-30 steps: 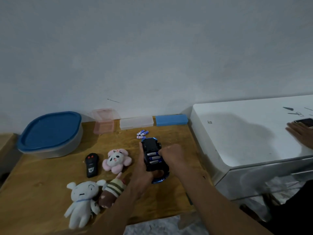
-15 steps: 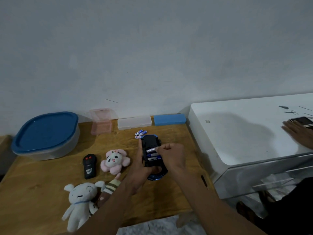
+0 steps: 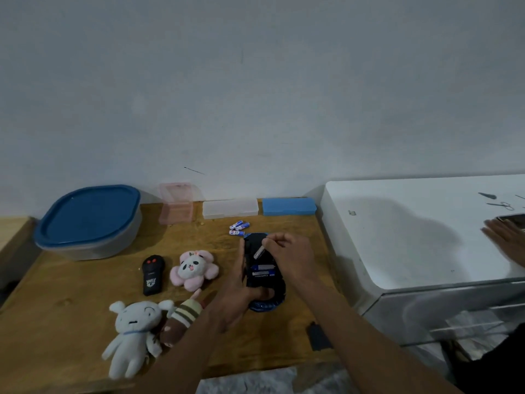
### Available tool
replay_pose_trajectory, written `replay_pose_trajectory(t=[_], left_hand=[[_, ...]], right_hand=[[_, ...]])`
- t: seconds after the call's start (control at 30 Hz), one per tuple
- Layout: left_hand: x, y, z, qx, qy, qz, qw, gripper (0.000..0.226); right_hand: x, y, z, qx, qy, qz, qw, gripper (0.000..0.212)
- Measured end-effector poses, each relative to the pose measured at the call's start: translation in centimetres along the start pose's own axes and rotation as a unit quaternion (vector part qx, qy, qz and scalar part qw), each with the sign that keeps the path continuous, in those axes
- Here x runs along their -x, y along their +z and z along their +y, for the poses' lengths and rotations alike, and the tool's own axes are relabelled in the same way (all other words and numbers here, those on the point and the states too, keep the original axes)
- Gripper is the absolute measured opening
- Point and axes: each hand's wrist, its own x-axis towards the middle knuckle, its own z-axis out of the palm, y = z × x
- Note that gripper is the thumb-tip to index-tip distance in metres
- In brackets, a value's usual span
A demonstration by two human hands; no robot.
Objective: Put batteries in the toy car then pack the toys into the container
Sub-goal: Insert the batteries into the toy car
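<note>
Batteries going in: a person is loading the toy car [image 3: 265,282], which is flipped belly-up and held just above the wooden surface [image 3: 71,302], near its right side & just in front of the spare batteries [image 3: 238,228]. The left hand [image 3: 235,297] is cradling the car, its grip wrapped round the body w/ fingers running up the left flank & the thumb across the near end. The right hand [image 3: 288,257] is pinching one battery [image 3: 259,253], grip clamped on it, and tilting it over the open bay at the car's far end. Two cells [image 3: 262,271], blue & silver, are already lying side by side in the bay, crosswise to the car.

The car is showing a black underside w/ a glossy blue shell peeking out at both ends; the wheels are too dim to make out. By its looks it's hard plastic: light, stiff, a bit slick. Holding it by the flanks is looking like the safest way, since that leaves the bay free. The battery is looking small, smooth & apt to roll, so it's best pinched mid-barrel.

A small dark flat piece [image 3: 318,335], poss. the bay cover, is lying on the surface near the front edge. The container [image 3: 113,245], blue lid on, is sitting at back left, well apart from the car. The pink plush [image 3: 194,268], white plush [image 3: 133,334] & black remote [image 3: 153,271] are lying between the two. The plushes are prob. soft, light & easy to take hold of anywhere.
</note>
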Motion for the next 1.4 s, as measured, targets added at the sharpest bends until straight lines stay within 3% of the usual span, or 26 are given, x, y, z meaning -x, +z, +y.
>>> replay_pose_trajectory(t=[0.17, 0.3, 0.43, 0.67, 0.83, 1.03, 1.1, 1.17, 1.33, 1.4], left_hand=[[0.6, 0.7, 0.5, -0.031, 0.007, -0.007, 0.999, 0.110], [0.5, 0.6, 0.5, -0.035, -0.012, -0.040, 0.999, 0.108], [0.8, -0.2, 0.6, -0.039, -0.052, -0.089, 0.994, 0.113], [1.8, -1.3, 0.6, -0.095, -0.084, -0.114, 0.985, 0.113], [2.1, -1.8, 0.2, -0.106, -0.102, -0.110, 0.983, 0.120], [2.6, -1.5, -0.3, -0.080, -0.095, -0.116, 0.985, 0.112], [2.7, -1.3, -0.4, -0.076, -0.088, -0.118, 0.986, 0.109], [2.8, -1.4, -0.3, -0.076, -0.078, -0.112, 0.988, 0.110], [2.9, -1.5, 0.3, -0.062, -0.062, -0.094, 0.992, 0.114], [2.8, -1.3, 0.8, -0.058, -0.055, -0.093, 0.992, 0.114]], right_hand=[[-0.8, -1.4, -0.1, -0.021, 0.018, -0.059, 0.998, 0.013], [-1.1, -2.4, 0.8, 0.114, -0.052, -0.127, 0.984, 0.008], [-1.1, -3.5, 1.5, 0.290, -0.210, -0.267, 0.895, 0.012], [-1.0, -3.2, 0.4, 0.403, -0.361, -0.337, 0.771, 0.022], [-0.5, -2.9, -0.3, 0.400, -0.399, -0.367, 0.739, 0.022], [-0.1, -2.7, -0.5, 0.393, -0.421, -0.397, 0.715, 0.032], [-0.3, -2.8, 0.1, 0.390, -0.416, -0.389, 0.723, 0.030], [-0.3, -3.2, 0.5, 0.367, -0.387, -0.379, 0.756, 0.012], [0.3, -3.7, 1.7, 0.162, -0.195, -0.282, 0.925, 0.011], [0.5, -3.7, 1.6, 0.072, -0.121, -0.218, 0.966, 0.003]])
